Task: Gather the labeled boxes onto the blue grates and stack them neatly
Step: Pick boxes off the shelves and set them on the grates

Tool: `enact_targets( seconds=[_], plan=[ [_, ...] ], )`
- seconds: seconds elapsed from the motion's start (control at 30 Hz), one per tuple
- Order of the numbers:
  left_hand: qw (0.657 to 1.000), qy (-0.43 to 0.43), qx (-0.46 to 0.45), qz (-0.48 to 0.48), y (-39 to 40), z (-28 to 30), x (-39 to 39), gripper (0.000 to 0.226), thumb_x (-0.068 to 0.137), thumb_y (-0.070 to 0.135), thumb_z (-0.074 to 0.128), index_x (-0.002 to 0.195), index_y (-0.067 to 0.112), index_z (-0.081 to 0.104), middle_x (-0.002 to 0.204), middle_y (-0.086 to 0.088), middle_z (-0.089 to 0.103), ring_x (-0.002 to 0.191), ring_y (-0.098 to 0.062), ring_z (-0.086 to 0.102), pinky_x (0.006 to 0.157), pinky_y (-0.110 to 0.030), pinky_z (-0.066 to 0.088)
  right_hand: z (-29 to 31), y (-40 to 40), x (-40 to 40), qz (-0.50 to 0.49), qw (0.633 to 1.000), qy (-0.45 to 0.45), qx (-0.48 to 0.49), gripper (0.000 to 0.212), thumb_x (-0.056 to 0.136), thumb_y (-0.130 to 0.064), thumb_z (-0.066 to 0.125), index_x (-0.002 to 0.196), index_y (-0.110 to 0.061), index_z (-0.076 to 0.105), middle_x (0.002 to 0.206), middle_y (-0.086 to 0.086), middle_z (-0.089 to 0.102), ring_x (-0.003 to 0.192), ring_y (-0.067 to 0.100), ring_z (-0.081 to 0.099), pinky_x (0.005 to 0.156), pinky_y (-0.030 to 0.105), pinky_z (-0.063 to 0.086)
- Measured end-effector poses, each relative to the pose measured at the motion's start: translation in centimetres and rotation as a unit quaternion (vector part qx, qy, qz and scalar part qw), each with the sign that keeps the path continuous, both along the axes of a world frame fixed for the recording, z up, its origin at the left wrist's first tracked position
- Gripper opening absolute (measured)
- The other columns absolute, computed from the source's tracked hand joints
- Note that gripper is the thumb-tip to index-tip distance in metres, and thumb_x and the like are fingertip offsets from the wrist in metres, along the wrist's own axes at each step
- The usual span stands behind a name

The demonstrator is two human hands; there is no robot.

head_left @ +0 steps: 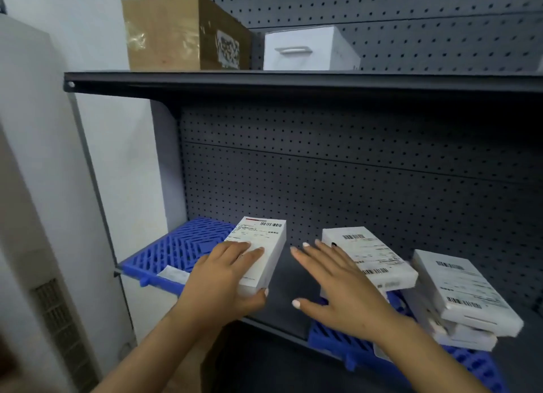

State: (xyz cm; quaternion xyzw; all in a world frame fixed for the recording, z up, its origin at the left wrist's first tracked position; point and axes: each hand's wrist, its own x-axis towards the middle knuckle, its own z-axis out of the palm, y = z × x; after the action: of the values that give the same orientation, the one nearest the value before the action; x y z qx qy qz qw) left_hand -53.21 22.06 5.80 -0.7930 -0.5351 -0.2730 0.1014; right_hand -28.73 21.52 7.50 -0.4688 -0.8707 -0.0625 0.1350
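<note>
- blue left grate sits on the shelf's left end, a small paper slip on its front edge.
- left hand grips a labeled box, fingers flat on top, thumb under the near end; box overhangs the grate's right edge.
- box's long axis runs front to back, barcode end toward the pegboard.
- judgement: slide it left, fully onto the grate, square to the edge.
- right hand is spread, holding nothing, in front of the middle box.
- right stack on the right grate looks skewed; needs squaring.

Dim, even indoor light; deep shadow beneath the upper shelf; wide-angle bowing, blurred edges.
</note>
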Motion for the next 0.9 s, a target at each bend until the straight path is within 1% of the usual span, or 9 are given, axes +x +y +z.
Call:
enact_targets(
  seconds=[0.17,0.27,0.37,0.43,0.53,0.63,0.77,0.9],
  plan=[
    [0.999,0.009,0.019,0.024,-0.1,0.4,-1.7,0.072,0.070,0.065,0.049,0.132,0.030,0.052,0.132,0.005,0.054,0.121,-0.018,0.047,0.091,-0.045,0.049,-0.8,1.3,-3.7,0.050,0.998,0.000,-0.026,0.080,0.090,-0.062,0.039,0.147,-0.039,-0.012,0.157,-0.011,-0.011,0.143,0.007,-0.016,0.117,0.031,-0.008],
    [0.999,0.019,0.024,0.035,0.3,0.1,-3.3,0.071,0.071,0.065,0.050,0.132,0.029,0.051,0.132,0.005,0.054,0.121,-0.017,0.047,0.091,-0.043,0.050,-1.6,2.1,-5.8,0.082,0.996,0.018,-0.036,0.078,0.093,-0.055,0.040,0.146,-0.038,-0.014,0.158,-0.010,-0.011,0.144,0.006,-0.011,0.118,0.031,-0.004],
    [0.999,0.021,0.033,0.036,1.1,-0.1,-5.1,0.070,0.070,0.062,0.054,0.130,0.027,0.054,0.128,0.004,0.057,0.117,-0.018,0.050,0.086,-0.044,0.052,-2.4,3.0,-7.9,0.105,0.991,0.052,-0.058,0.081,0.093,-0.051,0.042,0.143,-0.042,-0.021,0.158,-0.010,-0.010,0.144,0.005,-0.008,0.118,0.032,0.002],
    [0.998,0.021,0.040,0.033,2.1,-0.3,-6.4,0.069,0.070,0.061,0.054,0.129,0.025,0.054,0.126,0.002,0.058,0.116,-0.020,0.051,0.086,-0.044,0.052,-2.7,4.0,-9.1,0.110,0.991,0.050,-0.058,0.081,0.094,-0.048,0.042,0.140,-0.042,-0.025,0.157,-0.011,-0.015,0.143,0.004,-0.011,0.118,0.030,-0.001],
    [0.999,0.017,0.044,0.022,4.2,-0.6,-8.7,0.068,0.071,0.060,0.054,0.129,0.023,0.055,0.125,0.001,0.058,0.115,-0.021,0.052,0.086,-0.044,0.052,-2.7,5.8,-11.2,0.108,0.991,0.043,-0.060,0.080,0.095,-0.047,0.042,0.144,-0.040,-0.022,0.156,-0.013,-0.018,0.142,0.003,-0.015,0.117,0.028,-0.004],
    [0.999,0.027,0.038,0.009,6.6,-1.1,-11.3,0.069,0.072,0.061,0.054,0.129,0.023,0.055,0.125,0.001,0.059,0.114,-0.020,0.052,0.085,-0.041,0.052,-3.2,8.1,-13.7,0.102,0.992,0.038,-0.067,0.080,0.095,-0.049,0.041,0.143,-0.042,-0.021,0.155,-0.014,-0.021,0.141,0.003,-0.019,0.118,0.031,-0.004],
    [0.999,0.036,0.035,-0.017,10.5,-1.5,-14.8,0.067,0.070,0.061,0.055,0.125,0.023,0.059,0.122,0.002,0.061,0.110,-0.019,0.055,0.082,-0.035,0.051,-3.9,11.4,-17.5,0.086,0.992,0.027,-0.086,0.085,0.091,-0.056,0.043,0.141,-0.044,-0.025,0.152,-0.019,-0.026,0.139,0.001,-0.024,0.114,0.029,-0.010],
    [0.998,0.049,0.010,-0.040,14.7,-2.5,-18.3,0.067,0.069,0.061,0.055,0.125,0.025,0.058,0.124,0.003,0.060,0.113,-0.020,0.055,0.080,-0.038,0.054,-4.8,14.4,-20.9,0.064,0.993,0.019,-0.101,0.086,0.089,-0.058,0.044,0.145,-0.040,-0.020,0.153,-0.019,-0.024,0.139,0.001,-0.023,0.112,0.027,-0.011]
  ],
)
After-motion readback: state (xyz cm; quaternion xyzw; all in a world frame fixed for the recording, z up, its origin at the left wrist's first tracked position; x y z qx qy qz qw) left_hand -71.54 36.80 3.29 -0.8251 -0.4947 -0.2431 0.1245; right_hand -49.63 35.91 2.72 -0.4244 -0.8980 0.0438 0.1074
